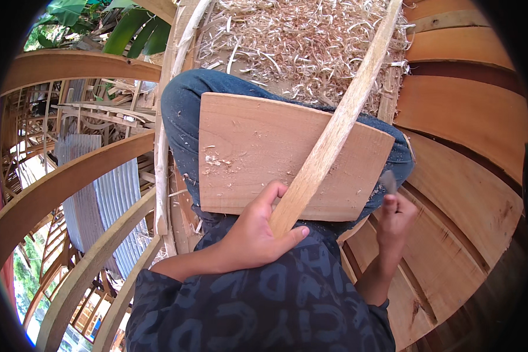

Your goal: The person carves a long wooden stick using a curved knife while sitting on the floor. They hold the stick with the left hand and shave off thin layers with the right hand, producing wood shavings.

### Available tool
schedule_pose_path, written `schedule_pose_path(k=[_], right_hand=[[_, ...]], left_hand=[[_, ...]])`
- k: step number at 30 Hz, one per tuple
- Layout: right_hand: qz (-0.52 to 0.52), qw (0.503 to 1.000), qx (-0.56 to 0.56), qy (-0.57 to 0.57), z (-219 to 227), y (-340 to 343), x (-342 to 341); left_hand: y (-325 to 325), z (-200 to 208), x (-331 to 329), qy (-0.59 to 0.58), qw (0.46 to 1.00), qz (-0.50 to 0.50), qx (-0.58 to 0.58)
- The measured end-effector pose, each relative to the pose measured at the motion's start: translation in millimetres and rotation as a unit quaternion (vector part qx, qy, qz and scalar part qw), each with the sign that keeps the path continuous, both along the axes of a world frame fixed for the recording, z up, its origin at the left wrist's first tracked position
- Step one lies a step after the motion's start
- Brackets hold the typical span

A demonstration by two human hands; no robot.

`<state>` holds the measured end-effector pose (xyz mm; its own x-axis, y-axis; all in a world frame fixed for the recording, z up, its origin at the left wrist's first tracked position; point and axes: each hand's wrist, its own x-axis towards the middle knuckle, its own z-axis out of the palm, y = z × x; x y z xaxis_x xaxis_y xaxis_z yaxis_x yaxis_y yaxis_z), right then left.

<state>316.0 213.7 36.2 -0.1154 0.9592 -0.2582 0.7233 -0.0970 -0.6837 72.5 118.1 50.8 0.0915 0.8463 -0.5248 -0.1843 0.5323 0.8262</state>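
A long pale wooden strip [334, 132] runs from my waist up and away to the right, its near end in my left hand [255, 229]. The fingers of that hand are closed around it, with the thumb along its edge. Under the strip, a flat wooden board [249, 138] lies across my crossed legs, with a few shavings on it. My right hand [395, 220] is closed at the board's right side, apart from the strip. Out of its top sticks a small tool with a blurred grey blade [387, 182]; its handle is hidden in the fist.
Curly wood shavings [299, 41] cover the floor ahead. Broad wooden planks [463, 117] rise in a curve on the right. Curved wooden ribs [76, 182] stand on the left, with corrugated metal sheets [120, 188] beyond and below them. Green leaves [141, 29] show at upper left.
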Motion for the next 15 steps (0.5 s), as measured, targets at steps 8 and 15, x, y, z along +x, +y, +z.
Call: schedule_pose_path(k=[8, 15], right_hand=[[0.224, 0.971, 0.005, -0.078, 15.0, -33.7, -56.2], [0.206, 0.972, 0.073, -0.089, -2.1, -20.0, -52.0]], left_hand=[[-2.7, 2.1, 6.5, -0.025, 0.999, 0.048, 0.001], [2.2, 3.1, 8.5, -0.015, 0.999, 0.045, 0.004]])
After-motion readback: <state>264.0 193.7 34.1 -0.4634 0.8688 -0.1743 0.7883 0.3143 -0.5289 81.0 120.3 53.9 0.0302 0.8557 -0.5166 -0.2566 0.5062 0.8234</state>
